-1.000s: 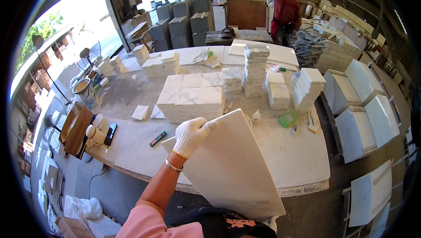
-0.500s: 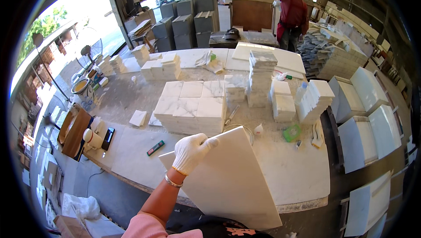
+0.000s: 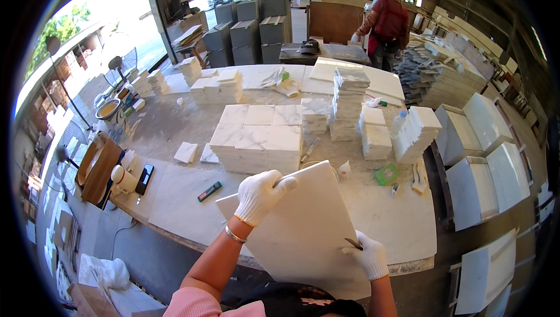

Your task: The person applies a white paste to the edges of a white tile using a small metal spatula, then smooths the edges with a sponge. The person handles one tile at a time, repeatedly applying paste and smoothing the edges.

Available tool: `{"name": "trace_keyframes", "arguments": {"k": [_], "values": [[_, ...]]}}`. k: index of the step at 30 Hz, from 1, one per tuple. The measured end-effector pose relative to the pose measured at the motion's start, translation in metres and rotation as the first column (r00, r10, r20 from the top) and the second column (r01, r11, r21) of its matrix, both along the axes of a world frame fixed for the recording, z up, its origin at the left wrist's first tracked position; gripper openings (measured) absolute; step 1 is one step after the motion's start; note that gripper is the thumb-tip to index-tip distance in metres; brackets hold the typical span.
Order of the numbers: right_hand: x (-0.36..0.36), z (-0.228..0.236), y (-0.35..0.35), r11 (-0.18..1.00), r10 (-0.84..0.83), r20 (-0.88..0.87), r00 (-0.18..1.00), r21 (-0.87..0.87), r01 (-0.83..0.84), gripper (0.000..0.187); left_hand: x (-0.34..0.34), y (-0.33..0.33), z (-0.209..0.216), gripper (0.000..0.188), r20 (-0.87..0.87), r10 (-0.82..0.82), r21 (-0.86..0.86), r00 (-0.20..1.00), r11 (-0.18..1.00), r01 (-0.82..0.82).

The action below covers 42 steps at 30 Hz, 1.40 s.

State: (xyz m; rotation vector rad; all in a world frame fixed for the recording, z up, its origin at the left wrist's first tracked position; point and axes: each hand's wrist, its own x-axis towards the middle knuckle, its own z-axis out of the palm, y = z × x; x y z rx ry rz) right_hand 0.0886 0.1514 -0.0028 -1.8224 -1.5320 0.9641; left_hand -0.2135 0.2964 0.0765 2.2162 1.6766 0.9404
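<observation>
A large white stone slab [image 3: 303,223] leans tilted over the near edge of the worktable, its lower end close to my body. My left hand [image 3: 261,196], in a white knit glove, is closed over the slab's upper left edge, thumb on the near face. My right hand [image 3: 370,255], gloved too, is at the slab's right edge. From its fingers juts a thin, dark, blade-like tool [image 3: 353,244], against the slab's face; its exact kind is unclear. Beyond the slab, marble tiles [image 3: 256,136] sit in a neat block.
The worktable [image 3: 169,194] holds a green marker-like box [image 3: 209,191], a phone [image 3: 144,178], a mug [image 3: 123,178] and a green plastic piece [image 3: 386,174]. Taller tile stacks [image 3: 349,104] stand behind. Slabs on racks [image 3: 473,191] line the right. A person in red [image 3: 387,19] stands at the back.
My right hand has come into view at the slab's right edge with the dark blade-like tool. The slab and my left hand have shifted slightly. The person behind has lowered an arm.
</observation>
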Motion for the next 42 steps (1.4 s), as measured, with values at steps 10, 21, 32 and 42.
{"name": "trace_keyframes", "arguments": {"k": [10,21,32,42], "values": [[-0.008,-0.005,-0.012,0.989,-0.109,0.184,0.977,0.120,0.088,0.039,-0.081,-0.077,-0.069,0.055,0.494,0.316,0.218,0.810,0.857,-0.467],[0.000,-0.009,-0.009,0.984,-0.121,0.056,0.991,0.136,0.113,0.029,-0.049,-0.119,-0.161,0.057,0.904,0.427,-0.417,-0.031,0.895,0.160],[-0.036,-0.004,-0.064,0.977,-0.189,-0.345,0.919,0.025,0.210,0.026,-0.079,-0.123,-0.054,0.042,0.968,0.203,-0.214,0.146,0.975,0.064],[-0.091,-0.018,-0.045,0.998,-0.038,-0.382,0.923,-0.061,0.016,0.028,-0.135,-0.116,-0.061,0.040,0.946,0.244,-0.236,0.215,0.970,-0.061]]}}
